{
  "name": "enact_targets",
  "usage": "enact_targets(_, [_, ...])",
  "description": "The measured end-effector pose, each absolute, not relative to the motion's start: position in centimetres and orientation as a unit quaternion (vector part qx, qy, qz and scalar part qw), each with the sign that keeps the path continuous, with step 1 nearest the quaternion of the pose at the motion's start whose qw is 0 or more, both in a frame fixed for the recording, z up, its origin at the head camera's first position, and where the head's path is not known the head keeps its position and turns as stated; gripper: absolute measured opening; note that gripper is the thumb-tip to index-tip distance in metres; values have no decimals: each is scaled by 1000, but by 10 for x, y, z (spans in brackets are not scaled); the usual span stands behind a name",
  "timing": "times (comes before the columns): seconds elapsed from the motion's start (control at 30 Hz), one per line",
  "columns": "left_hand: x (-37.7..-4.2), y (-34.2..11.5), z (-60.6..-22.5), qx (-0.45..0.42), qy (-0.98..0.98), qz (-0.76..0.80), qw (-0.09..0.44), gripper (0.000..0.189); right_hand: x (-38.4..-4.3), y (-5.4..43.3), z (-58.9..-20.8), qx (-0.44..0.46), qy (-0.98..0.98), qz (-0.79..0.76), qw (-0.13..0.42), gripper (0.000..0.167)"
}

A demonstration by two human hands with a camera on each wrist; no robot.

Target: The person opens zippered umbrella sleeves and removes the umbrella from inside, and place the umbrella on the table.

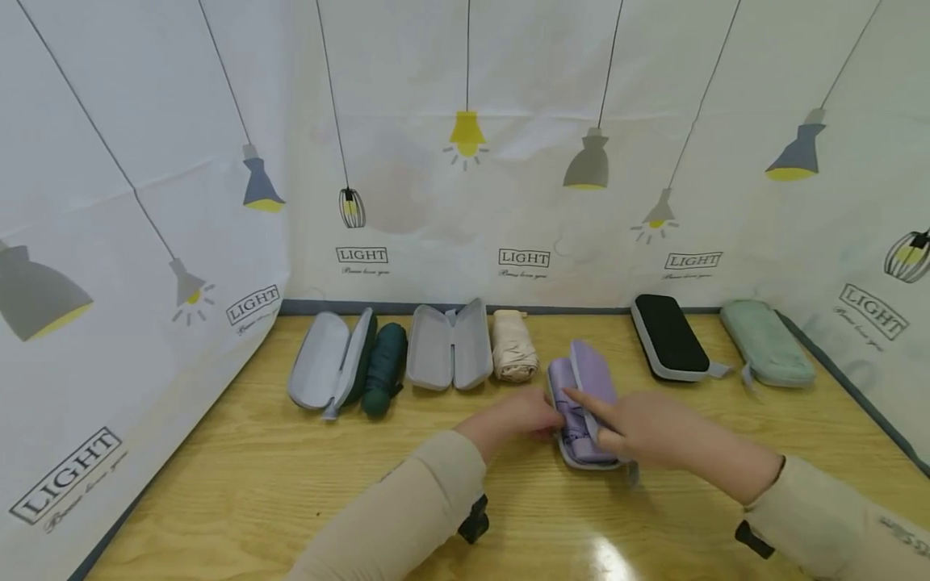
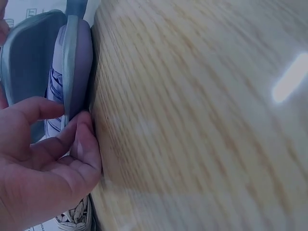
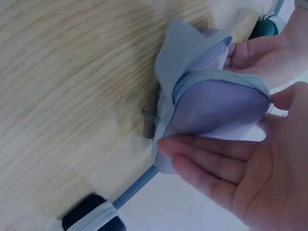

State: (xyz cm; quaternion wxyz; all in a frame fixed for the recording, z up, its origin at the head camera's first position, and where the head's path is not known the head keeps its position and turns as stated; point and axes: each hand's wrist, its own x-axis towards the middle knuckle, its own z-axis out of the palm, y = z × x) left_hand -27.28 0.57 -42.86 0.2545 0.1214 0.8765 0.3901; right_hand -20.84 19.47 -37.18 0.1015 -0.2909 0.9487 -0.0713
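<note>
Altogether five cases [image 1: 672,335], three umbrellas [image 1: 385,363]; two hands [image 1: 526,410] [image 1: 650,428] grip one purple case [image 1: 597,373].

A lilac zip case [image 1: 600,379] with pale grey trim lies between the left hand [image 1: 525,413] and right hand [image 1: 643,428], its lid partly raised against the right hand's fingers. Inside, a folded purple compact umbrella [image 1: 576,421] lies lengthwise beside the left fingertips.

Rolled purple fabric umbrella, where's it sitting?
Head view, right of centre: the rolled purple fabric umbrella lies inside the open, purple grey-edged case, between the left hand and right hand.
</note>
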Motion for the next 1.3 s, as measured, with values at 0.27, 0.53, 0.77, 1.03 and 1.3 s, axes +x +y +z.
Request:
enact_targets(0.27, [-275, 3, -431, 132, 873, 393, 257, 17, -208, 207, -368, -298, 947, -67, 96, 53])
enact_targets(0.53, [-274, 3, -428, 123, 870, 400, 261, 17, -206, 216, -367, -328, 944, -18, -24, 38])
enact_targets(0.77, [-272, 2, -427, 113, 861, 417, 267, 18, -210, 219, -373, -345, 931, 10, -117, 29])
enact_targets(1.03, [-274, 0, -429, 109, 850, 435, 275, 17, -215, 215, -380, -439, 885, 27, -149, 25])
enact_targets(1.3, [-276, -3, -434, 105, 819, 485, 288, 12, -216, 196, -386, -324, 938, 24, -122, 16])
